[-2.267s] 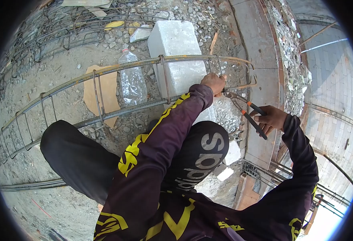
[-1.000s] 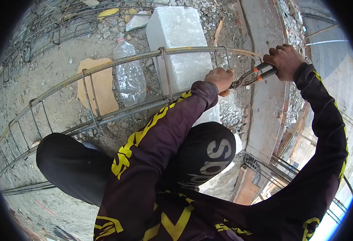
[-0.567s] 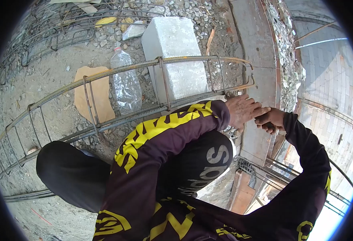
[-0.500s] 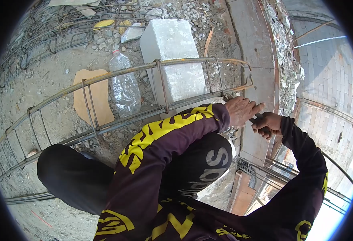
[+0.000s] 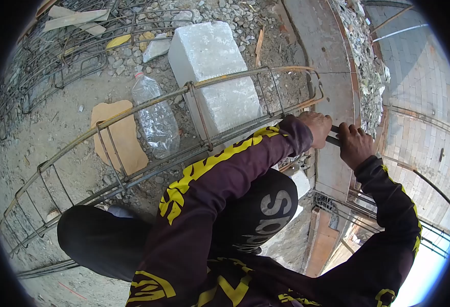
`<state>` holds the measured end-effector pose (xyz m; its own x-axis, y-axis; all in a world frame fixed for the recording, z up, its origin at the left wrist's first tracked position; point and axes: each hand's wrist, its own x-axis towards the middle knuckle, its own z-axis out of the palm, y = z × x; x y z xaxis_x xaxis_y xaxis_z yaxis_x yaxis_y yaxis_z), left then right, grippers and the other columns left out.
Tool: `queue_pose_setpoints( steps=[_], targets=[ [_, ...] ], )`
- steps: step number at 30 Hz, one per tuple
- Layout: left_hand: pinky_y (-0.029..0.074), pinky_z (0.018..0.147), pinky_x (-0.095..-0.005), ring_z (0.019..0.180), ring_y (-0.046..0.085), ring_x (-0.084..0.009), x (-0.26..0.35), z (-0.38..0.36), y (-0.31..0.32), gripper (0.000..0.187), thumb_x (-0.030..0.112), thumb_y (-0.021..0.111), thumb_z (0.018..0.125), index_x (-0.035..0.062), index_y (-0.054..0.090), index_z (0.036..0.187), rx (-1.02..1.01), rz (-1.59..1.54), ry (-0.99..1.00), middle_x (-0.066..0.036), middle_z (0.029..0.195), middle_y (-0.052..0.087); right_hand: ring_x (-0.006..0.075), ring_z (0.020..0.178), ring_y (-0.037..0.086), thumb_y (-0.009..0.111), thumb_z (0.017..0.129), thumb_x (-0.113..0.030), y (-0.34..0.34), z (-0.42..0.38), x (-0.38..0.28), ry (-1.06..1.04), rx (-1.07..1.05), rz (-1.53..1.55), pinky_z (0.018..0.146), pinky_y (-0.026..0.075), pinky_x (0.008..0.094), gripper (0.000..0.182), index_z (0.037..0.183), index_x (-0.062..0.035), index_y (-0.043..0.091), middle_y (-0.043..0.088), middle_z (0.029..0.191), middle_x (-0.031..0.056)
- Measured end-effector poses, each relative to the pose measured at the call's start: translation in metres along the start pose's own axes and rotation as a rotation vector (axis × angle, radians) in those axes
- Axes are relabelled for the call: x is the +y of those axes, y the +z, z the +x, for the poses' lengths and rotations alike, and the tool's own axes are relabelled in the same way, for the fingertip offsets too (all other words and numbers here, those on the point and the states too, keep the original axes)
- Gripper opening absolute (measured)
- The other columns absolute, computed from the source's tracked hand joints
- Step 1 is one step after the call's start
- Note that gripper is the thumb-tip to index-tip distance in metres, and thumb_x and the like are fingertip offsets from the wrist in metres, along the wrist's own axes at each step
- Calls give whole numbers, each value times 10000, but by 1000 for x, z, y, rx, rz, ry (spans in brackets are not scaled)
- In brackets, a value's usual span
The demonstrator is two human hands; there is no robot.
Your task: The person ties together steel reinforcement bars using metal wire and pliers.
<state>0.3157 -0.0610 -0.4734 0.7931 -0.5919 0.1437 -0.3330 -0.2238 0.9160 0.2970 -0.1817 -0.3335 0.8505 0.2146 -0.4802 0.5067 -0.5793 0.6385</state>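
From the head camera, looking down past my own knees, I see my left hand (image 5: 318, 128) closed over the near end of the rebar cage (image 5: 194, 97), right where the lower long bar meets the last stirrup, and my right hand (image 5: 354, 145) clenched around a dark tool handle (image 5: 333, 139) that pokes out between the two hands; I take it for pliers, but its head is hidden under my left fingers, so I cannot tell whether it bites on a tie wire. That cage runs from the lower left up to the right, resting across a white block (image 5: 212, 71), with a crushed plastic bottle (image 5: 156, 120) and a scrap of cardboard (image 5: 117, 135) lying on the gravel beneath it. To do this tie well, I judge that my left hand should pin the stirrup square to the bar while my right turns the tool in short, even twists, pulling lightly outward so the wire seats snug. Overtwisting would likely snap the wire, and my left fingertips sit very close to the tool's head.
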Motion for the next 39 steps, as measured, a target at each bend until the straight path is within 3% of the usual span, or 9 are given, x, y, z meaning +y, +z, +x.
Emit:
queue_pose_setpoints(
  steps=[4, 7, 9, 12, 15, 17, 19, 26, 39],
  targets=[
    [406, 924, -433, 975, 651, -282, 65, -23, -45, 406, 231, 691, 704, 13, 619, 1040, -218, 346, 161, -125, 985, 684, 378, 803, 668, 607, 842, -194, -35, 3, -1, -57, -263, 288, 712, 532, 462, 180, 917, -31, 629, 674, 847, 177],
    [412, 891, -425, 914, 661, -267, 57, -29, -4, 399, 243, 708, 728, 23, 574, 1034, 124, 403, 138, -121, 893, 664, 344, 659, 664, 671, 810, -224, -4, 35, 23, -455, -542, 114, 604, 537, 435, 237, 867, 5, 677, 660, 725, 181],
    [432, 853, -420, 866, 669, -271, 43, -27, 9, 395, 243, 717, 738, 29, 547, 1023, 244, 377, 167, -125, 845, 659, 272, 538, 637, 694, 826, -218, -40, 33, 16, 173, -1008, 788, 456, 500, 428, 221, 798, 0, 664, 625, 630, 134],
    [500, 725, -431, 770, 682, -312, 29, -17, 9, 382, 220, 740, 730, 33, 512, 974, 244, 235, 251, -148, 761, 663, 217, 471, 603, 727, 822, -224, -33, 26, 17, 169, -1111, 1049, 350, 438, 402, 233, 790, -6, 650, 600, 612, 97],
    [507, 723, -468, 792, 680, -347, 27, -14, 6, 389, 191, 741, 717, 19, 511, 979, 178, 79, 230, -168, 753, 666, 259, 536, 632, 749, 784, -223, -59, 13, 5, 257, -802, 852, 447, 492, 445, 268, 844, 15, 641, 597, 602, 110],
    [511, 734, -472, 807, 671, -374, 23, -7, 1, 373, 154, 725, 712, 8, 508, 978, 219, 29, 217, -187, 765, 665, 296, 866, 635, 740, 760, -296, -45, -19, -10, 75, -23, 301, 790, 490, 467, 394, 1010, -24, 601, 617, 830, 110],
    [511, 737, -478, 814, 663, -397, 20, -3, -4, 359, 125, 708, 708, -1, 505, 976, 235, -22, 233, -207, 775, 661, 261, 892, 594, 678, 792, -304, -39, -32, -16, -80, 492, -289, 769, 470, 396, 337, 996, -55, 576, 600, 896, 95],
    [473, 814, -435, 908, 593, -368, 22, -9, 21, 299, 83, 652, 714, 24, 508, 969, 640, 106, 236, -172, 866, 599, 243, 867, 597, 612, 817, -216, -20, -10, -13, -56, 399, -185, 713, 472, 364, 186, 882, -44, 581, 618, 836, 101],
    [538, 771, -456, 842, 674, -372, 16, 13, 12, 296, 292, 693, 705, 72, 675, 902, 190, 47, 109, -177, 850, 688, 323, 824, 690, 602, 787, -125, -27, 2, -10, 107, -149, 117, 705, 546, 390, 141, 868, -30, 666, 686, 841, 163]
  ],
)
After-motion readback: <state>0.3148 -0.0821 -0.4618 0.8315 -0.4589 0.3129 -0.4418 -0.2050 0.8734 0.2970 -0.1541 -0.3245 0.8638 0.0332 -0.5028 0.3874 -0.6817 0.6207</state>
